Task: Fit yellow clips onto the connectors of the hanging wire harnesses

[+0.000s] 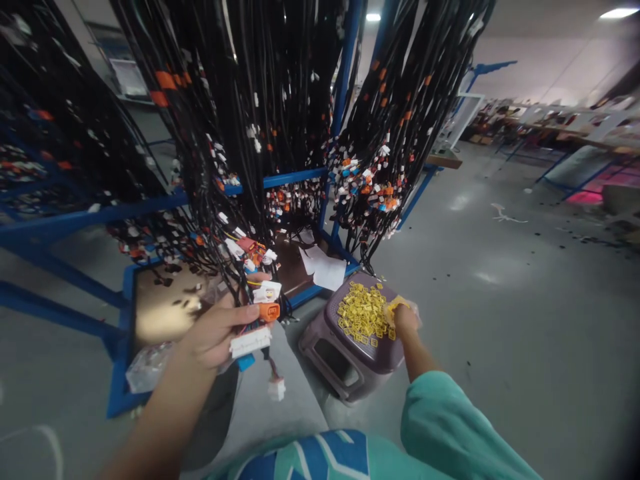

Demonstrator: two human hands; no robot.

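My left hand (220,330) grips a bunch of wired connectors, the thumb resting on an orange connector (269,311). A long white connector (251,342) and a small blue one (246,362) hang just below it. On the purple-grey stool (325,320) lies a heap of small yellow plastic clips (365,310). My right hand (404,319) is at the stool's right edge, its fingers closed around yellow pieces and what looks like a clear plastic bag (415,312).
Thick black wire harnesses (240,100) hang from a blue metal frame (295,177) in front. White paper (324,265) lies near the frame's base. A clear plastic bag (147,368) is at the lower left. Worktables (565,133) stand at the far right.
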